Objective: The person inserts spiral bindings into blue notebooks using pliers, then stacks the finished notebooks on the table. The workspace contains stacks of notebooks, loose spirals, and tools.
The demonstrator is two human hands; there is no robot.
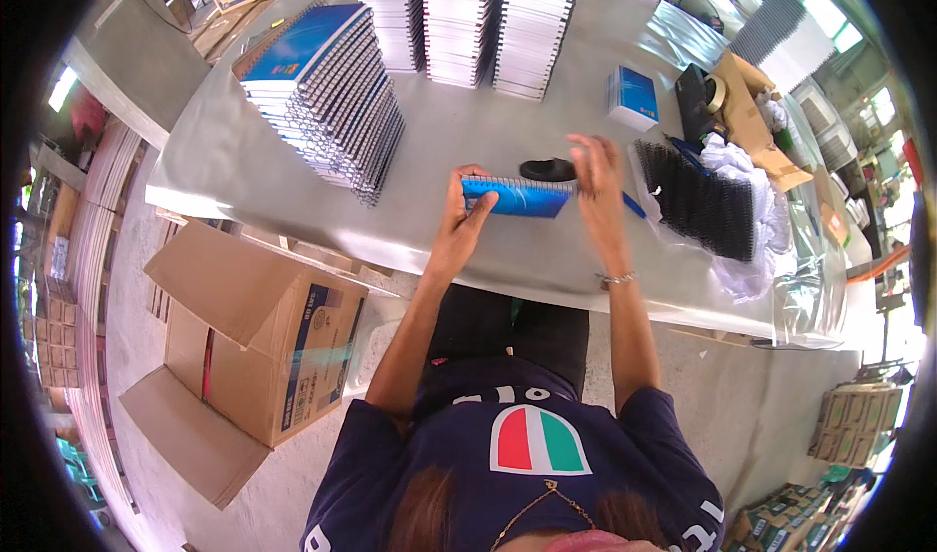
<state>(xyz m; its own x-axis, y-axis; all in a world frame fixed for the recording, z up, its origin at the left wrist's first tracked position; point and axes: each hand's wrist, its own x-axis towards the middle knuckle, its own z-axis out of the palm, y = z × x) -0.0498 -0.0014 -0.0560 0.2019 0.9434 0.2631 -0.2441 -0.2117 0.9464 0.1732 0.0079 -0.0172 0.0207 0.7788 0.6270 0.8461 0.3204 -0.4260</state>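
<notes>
My left hand [463,222] is closed around the left end of a small blue spiral-bound notebook [527,201], thumb on its cover. The coil edge faces away from me. Just past the notebook's right end is my right hand [597,176], raised and slightly blurred. Its fingers look apart, and I see nothing held in them. Behind the notebook lies a black oval object [549,169] on the grey table [439,142]. Beside my right wrist, a thin blue tool [633,204] is partly hidden. Further right, black binding coils [698,201] lie in a bundle on white plastic.
A leaning stack of blue spiral notebooks [327,93] stands at left, with tall notebook stacks [454,25] behind. A small blue-and-white stack [634,98] and an open carton [756,113] are at right. Below the table's left edge sits an open cardboard box [244,357].
</notes>
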